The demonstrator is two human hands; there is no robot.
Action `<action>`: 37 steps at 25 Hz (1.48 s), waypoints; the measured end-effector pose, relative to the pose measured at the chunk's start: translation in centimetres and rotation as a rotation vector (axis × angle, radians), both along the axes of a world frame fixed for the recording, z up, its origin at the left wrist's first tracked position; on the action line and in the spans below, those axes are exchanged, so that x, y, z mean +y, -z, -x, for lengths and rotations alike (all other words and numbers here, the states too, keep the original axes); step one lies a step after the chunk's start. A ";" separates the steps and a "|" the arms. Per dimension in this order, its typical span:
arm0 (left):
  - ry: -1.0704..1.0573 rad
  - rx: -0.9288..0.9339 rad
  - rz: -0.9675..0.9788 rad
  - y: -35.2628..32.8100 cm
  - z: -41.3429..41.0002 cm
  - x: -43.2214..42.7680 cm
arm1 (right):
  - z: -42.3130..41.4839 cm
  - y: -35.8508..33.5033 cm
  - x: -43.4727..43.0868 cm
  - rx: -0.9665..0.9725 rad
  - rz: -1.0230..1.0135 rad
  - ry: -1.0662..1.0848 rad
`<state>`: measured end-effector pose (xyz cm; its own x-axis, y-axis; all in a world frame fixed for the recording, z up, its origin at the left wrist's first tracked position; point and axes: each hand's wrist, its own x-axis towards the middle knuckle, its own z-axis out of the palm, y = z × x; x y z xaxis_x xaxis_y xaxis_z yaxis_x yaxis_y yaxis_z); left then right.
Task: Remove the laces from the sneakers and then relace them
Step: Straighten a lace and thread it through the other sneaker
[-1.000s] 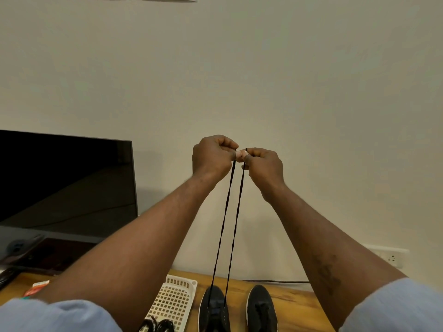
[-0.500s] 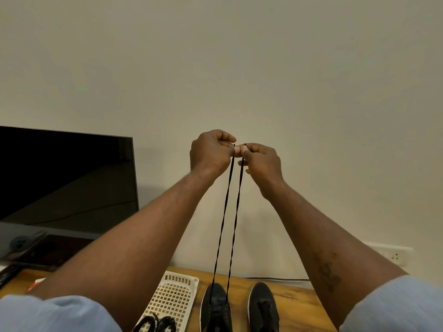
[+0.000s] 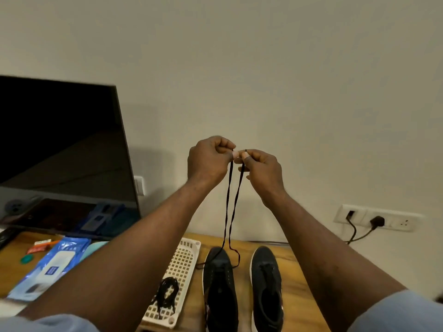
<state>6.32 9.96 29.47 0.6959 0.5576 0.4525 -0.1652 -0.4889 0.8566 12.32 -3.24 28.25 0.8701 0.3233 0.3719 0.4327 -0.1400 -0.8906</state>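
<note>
Two black sneakers stand side by side on the wooden table, the left sneaker (image 3: 219,281) and the right sneaker (image 3: 266,283). A black lace (image 3: 231,207) runs up from the left sneaker's front eyelets in two strands. My left hand (image 3: 208,161) pinches the tip of the left strand and my right hand (image 3: 261,171) pinches the tip of the right strand, both raised high with the tips held level and close together. The strands sag a little near the shoe. The right sneaker carries its own lace.
A white perforated basket (image 3: 182,264) left of the sneakers holds a bundled black lace (image 3: 166,293). A dark TV screen (image 3: 60,149) stands at the left, with a blue wipes pack (image 3: 52,267) and small items before it. A wall socket (image 3: 376,220) with plugged cables is at the right.
The camera has tilted down, showing more of the table and sneakers. Both hands have lowered slightly, so the lace strands hang slacker near the left sneaker.
</note>
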 end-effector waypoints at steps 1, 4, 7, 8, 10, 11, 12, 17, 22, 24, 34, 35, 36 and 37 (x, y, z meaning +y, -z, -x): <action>0.020 0.033 0.020 2.6 0.0 0.0 | -0.2 2.5 -0.2 0.015 0.035 -0.002; 0.053 0.139 0.061 10.3 0.6 -0.1 | -0.2 9.8 -1.0 0.101 0.114 0.001; 0.051 0.252 0.136 17.7 1.1 -0.4 | -0.2 16.8 -1.7 0.195 0.179 0.005; 0.049 0.295 0.160 19.9 1.4 -0.5 | -0.1 18.9 -2.0 0.220 0.199 0.001; 0.041 0.373 0.193 23.5 1.8 -0.7 | 0.1 22.7 -2.3 0.275 0.228 0.004; 0.033 0.401 0.216 25.0 1.9 -0.8 | 0.3 24.4 -2.3 0.301 0.233 0.014; 0.027 0.417 0.244 26.2 2.1 -0.8 | 0.4 25.7 -2.4 0.317 0.229 0.021; 0.076 0.531 0.306 30.0 2.7 -0.5 | 0.8 29.7 -2.8 0.375 0.227 -0.022; 0.074 0.786 0.267 31.4 2.7 0.3 | 1.0 30.6 -2.3 0.325 0.334 -0.099; 0.029 0.820 0.289 31.7 2.5 0.1 | 1.1 30.7 -2.1 0.276 0.434 -0.138; 0.059 0.731 0.275 31.2 0.2 -1.9 | -0.9 31.3 -4.1 0.124 0.723 0.015; 0.055 0.705 0.256 31.0 -0.1 -1.8 | -1.2 31.2 -4.1 0.162 0.680 0.038; 0.054 0.693 0.231 30.9 -0.3 -1.6 | -1.4 31.2 -4.1 0.192 0.632 0.065; 0.058 0.706 0.170 30.9 -0.5 -1.5 | -1.6 31.0 -4.0 0.217 0.588 0.095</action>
